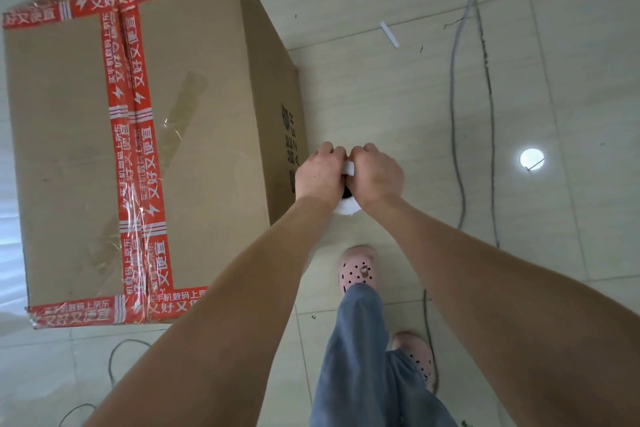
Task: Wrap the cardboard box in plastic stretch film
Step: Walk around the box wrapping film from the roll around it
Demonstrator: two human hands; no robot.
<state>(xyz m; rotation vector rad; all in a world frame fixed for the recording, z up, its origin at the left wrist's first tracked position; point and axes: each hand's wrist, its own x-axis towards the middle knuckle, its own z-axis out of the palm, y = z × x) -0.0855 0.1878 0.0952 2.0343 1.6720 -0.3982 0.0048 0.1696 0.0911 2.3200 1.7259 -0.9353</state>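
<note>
- The left hand (317, 172) and right hand (377, 174) met at the frame's centre, knuckles up, fingers curled – both gripped the top of the roll (347, 209) between them.
- Only bits of the roll showed: a white rim below the wrists, a white patch between the thumbs and a dark core hole. The rest was hidden by the hands.
- Both bare forearms ran down to the lower edge of the frame.
- The roll sat just beside the right face of the box (207, 115), near its lower right corner; whether they touched could not be told.
- The box filled the left half of the frame, upright on the floor (398, 97), its top sealed with red printed tape (136, 136) down the middle and along the edges.
- Clear film (8, 236) – a bluish, shiny sheet – lay along the box's left side at the frame's left edge.
- Below the hands stood two pink clogs (358, 269) and a leg in jeans (360, 357).
- On the pale tiles to the right: grey cables (453, 115) running top to bottom, a small white strip (389, 34) in the upper right, and a round light spot (531, 159) at mid right.
</note>
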